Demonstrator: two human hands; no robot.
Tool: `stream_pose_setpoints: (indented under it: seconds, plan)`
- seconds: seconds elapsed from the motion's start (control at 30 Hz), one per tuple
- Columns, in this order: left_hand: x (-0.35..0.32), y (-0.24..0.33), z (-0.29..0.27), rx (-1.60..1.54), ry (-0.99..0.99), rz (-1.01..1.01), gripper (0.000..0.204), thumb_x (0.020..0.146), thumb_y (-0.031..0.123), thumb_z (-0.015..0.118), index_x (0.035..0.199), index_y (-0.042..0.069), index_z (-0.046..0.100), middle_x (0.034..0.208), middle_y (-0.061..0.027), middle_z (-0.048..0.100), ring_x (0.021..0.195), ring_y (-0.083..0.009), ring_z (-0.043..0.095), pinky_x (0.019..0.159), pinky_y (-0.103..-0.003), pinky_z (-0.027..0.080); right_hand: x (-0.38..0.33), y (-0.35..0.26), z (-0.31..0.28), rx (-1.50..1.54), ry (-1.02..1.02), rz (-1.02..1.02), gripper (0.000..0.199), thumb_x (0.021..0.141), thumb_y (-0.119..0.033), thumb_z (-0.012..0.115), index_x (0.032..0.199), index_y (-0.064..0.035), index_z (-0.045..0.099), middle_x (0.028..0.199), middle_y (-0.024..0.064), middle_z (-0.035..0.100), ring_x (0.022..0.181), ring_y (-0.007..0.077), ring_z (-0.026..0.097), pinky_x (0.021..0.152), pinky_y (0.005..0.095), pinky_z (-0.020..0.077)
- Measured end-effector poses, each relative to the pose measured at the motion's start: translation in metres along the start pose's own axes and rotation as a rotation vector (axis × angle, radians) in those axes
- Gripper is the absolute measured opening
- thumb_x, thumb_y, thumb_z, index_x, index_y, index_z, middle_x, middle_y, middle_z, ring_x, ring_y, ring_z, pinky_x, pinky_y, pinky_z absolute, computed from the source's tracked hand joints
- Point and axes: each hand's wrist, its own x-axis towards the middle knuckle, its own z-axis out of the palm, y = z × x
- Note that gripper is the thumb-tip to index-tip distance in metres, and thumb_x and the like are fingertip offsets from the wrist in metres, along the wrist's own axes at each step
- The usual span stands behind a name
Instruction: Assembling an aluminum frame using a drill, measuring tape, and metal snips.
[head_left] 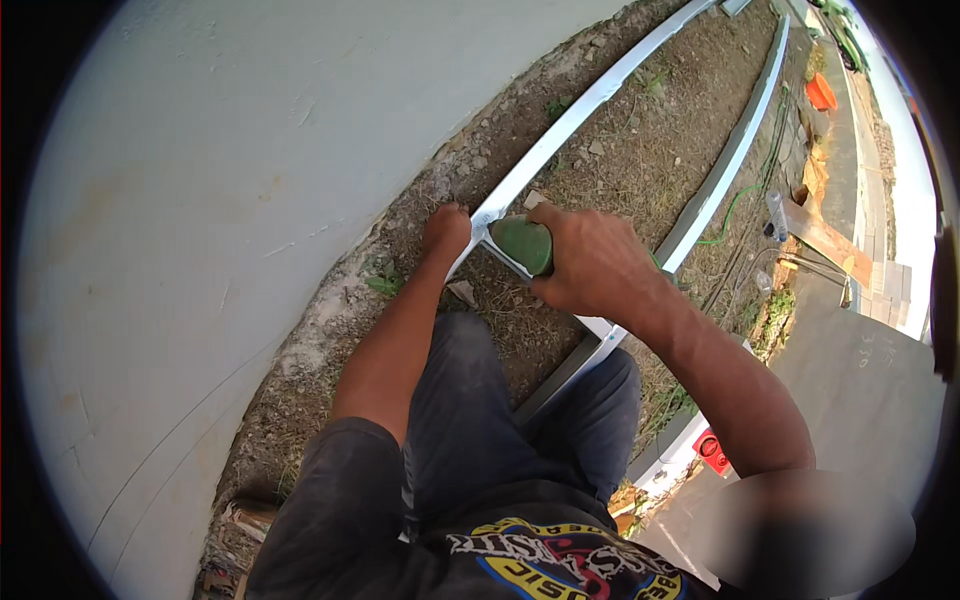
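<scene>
Bare dirt ground [620, 160] beside a pale wall [200, 200]. At center, our right hand [590, 262] grips a green-handled tool [524, 243] against a white metal frame [560, 135]; at ten o'clock, our left hand [446, 232] clasps the frame.

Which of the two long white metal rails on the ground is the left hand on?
The left hand grips the rail nearest the white wall, at its corner. The other long rail lies further right across the dirt, untouched.
</scene>
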Motion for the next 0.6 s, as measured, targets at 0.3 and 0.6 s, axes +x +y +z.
stream_pose_setpoints:
  seconds: [0.3,0.6]
  plan:
    - [-0.0024,0.0037,-0.006,0.06,-0.033,0.019,0.036,0.1,0.032,0.051,0.109,0.002,0.069,0.111,-0.0255,0.068,0.104,-0.0445,0.065,0.091,-0.053,0.051,0.0048,-0.0024,-0.0018,0.011,-0.037,0.005,0.037,0.075,-0.019,0.07,0.106,0.0007,0.063,0.086,0.0254,0.07,0.084,0.0422,0.071,0.081,0.0491,0.0575]
    - [-0.0034,0.0023,-0.0056,0.039,0.004,0.057,0.038,0.1,0.033,0.05,0.103,0.0,0.069,0.106,-0.0268,0.068,0.102,-0.0465,0.064,0.088,-0.054,0.05,0.007,-0.0077,0.003,-0.045,-0.043,0.046,0.049,0.069,-0.019,0.075,0.115,-0.0044,0.065,0.086,0.0208,0.072,0.084,0.0389,0.071,0.08,0.0468,0.0569]
